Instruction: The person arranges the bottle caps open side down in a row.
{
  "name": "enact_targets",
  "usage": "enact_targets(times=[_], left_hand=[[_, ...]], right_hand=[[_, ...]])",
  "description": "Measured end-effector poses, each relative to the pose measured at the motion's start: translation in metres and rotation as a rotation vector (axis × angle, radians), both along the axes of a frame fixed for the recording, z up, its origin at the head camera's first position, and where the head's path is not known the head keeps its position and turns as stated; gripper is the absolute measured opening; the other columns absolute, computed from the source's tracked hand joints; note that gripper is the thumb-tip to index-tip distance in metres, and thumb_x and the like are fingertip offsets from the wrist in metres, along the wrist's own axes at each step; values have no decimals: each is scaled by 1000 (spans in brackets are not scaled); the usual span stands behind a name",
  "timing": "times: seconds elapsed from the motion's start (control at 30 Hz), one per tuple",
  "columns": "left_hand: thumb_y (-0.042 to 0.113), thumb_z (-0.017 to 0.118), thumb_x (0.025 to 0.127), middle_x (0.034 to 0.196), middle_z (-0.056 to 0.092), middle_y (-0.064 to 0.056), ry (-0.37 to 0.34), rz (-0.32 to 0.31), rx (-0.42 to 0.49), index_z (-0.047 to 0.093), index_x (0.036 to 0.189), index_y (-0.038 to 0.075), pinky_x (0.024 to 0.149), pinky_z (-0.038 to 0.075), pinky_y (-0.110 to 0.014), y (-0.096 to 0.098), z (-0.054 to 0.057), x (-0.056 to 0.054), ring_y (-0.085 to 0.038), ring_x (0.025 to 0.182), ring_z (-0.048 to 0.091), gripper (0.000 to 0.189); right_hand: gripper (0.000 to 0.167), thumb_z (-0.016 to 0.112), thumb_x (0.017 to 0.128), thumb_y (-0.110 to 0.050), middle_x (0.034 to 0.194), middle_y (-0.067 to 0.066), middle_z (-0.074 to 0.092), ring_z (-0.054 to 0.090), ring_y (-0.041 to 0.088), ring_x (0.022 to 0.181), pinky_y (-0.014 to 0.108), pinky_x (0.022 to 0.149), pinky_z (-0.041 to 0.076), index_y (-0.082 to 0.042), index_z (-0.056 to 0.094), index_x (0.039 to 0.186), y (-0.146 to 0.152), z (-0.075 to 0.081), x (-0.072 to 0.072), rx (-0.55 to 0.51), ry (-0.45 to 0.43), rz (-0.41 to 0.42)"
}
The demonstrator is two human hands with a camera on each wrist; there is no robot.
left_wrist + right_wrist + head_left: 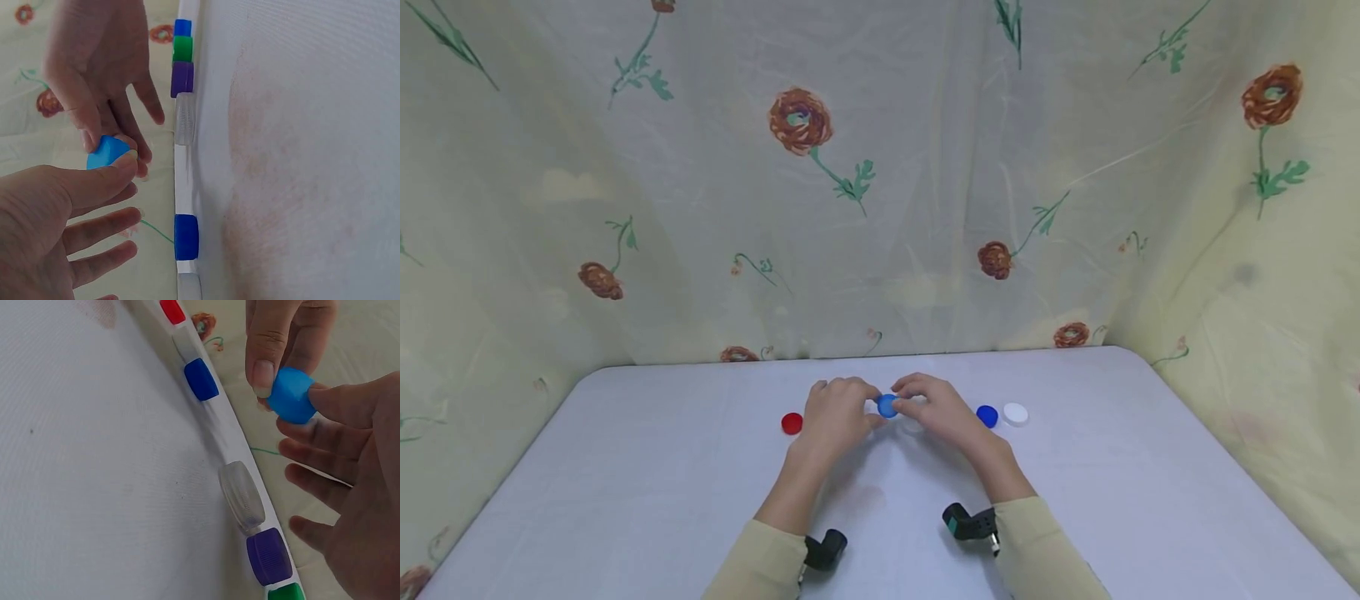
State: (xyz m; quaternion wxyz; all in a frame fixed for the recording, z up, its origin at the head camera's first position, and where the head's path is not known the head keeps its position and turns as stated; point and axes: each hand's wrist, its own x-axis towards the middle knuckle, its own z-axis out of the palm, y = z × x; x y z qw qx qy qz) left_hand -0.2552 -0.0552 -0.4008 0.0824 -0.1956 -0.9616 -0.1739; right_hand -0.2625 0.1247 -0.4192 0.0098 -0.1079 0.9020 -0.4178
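A light blue bottle cap is raised between my two hands, above the white tabletop. My left hand pinches it from the left with thumb and forefinger. In the left wrist view that hand's thumb lies across the cap's face, while its other fingers stretch out loosely. From the opposite side my right hand pinches the same cap. Its thumb presses the cap's edge in the right wrist view, with a finger behind and the rest spread.
Bottle caps line the table behind the hands: red, dark blue, clear, purple, green, another blue and white. Floral curtains surround the table.
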Motion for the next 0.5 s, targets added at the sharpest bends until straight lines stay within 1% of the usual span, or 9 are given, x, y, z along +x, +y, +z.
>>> enact_targets(times=[0.1, 0.2, 0.3, 0.4, 0.5], left_hand=[[32, 81, 82, 117, 74, -2, 19, -8, 6, 77, 113, 20, 105, 42, -56, 0, 0, 0, -27, 114, 66, 33], [33, 81, 82, 120, 73, 0, 33, -13, 3, 75, 116, 24, 107, 41, -58, 1, 0, -1, -27, 116, 66, 35], [35, 81, 83, 121, 73, 1, 45, -24, -3, 74, 117, 26, 108, 40, -59, 1, 0, -2, -26, 117, 65, 36], [36, 80, 83, 119, 74, 1, 51, -34, -3, 75, 116, 26, 108, 40, -59, 0, 0, -3, -26, 116, 65, 35], [37, 80, 83, 118, 74, 1, 50, -35, -5, 76, 114, 25, 107, 41, -58, 0, -1, -3, -25, 115, 66, 34]], right_hand=[[22, 59, 98, -28, 134, 7, 63, 51, 33, 134, 58, 111, 39, -12, 75, 98, 2, 0, 0, -26, -33, 12], [27, 57, 99, -28, 134, 10, 63, 51, 34, 134, 58, 112, 38, -8, 75, 104, 4, 0, 0, -38, -32, 28], [30, 55, 99, -27, 133, 12, 63, 53, 35, 132, 56, 112, 39, -5, 75, 106, 5, -1, -1, -39, -15, 43], [30, 54, 100, -26, 133, 12, 63, 53, 35, 132, 55, 111, 39, -5, 75, 106, 5, -1, -1, -38, -18, 47], [31, 54, 100, -26, 134, 11, 63, 52, 34, 132, 55, 111, 40, -5, 74, 109, 6, -1, -1, -31, -31, 54]])
